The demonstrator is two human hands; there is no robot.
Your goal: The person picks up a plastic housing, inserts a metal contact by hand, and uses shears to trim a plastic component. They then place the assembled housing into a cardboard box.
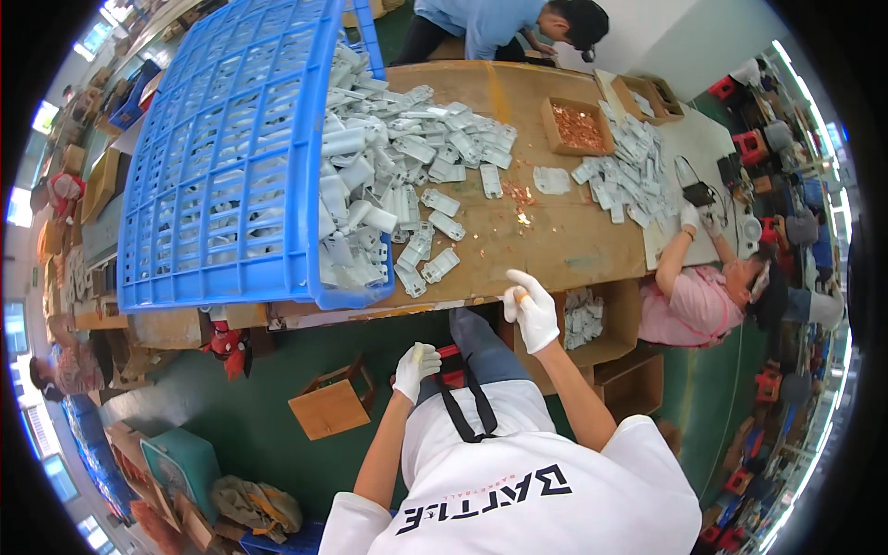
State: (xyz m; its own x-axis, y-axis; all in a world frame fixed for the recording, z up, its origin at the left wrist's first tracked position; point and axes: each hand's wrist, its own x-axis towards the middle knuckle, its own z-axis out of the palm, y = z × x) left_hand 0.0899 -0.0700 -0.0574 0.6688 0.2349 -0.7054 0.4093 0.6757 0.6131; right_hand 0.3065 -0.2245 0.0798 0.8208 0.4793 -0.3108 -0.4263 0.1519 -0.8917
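My right hand [533,313], in a white glove, is held at the table's near edge with its fingers apart and nothing visible in them. Lower and to the left, my left hand [416,370], also gloved, is above the floor beside my lap. Its fingers are curled, and their inner side is hidden. On the table [555,250] lies a large heap of light grey plastic housings [407,148], spilling from a blue plastic crate [222,166] tipped on its side. A few loose housings [440,265] lie closest to my hands.
A cardboard box of copper-coloured small parts [578,128] stands at the far right, beside a second pile of housings [634,171]. A co-worker in pink [698,301] sits on the right; another in blue [476,23] bends at the far side. A wooden stool [331,407] stands lower left.
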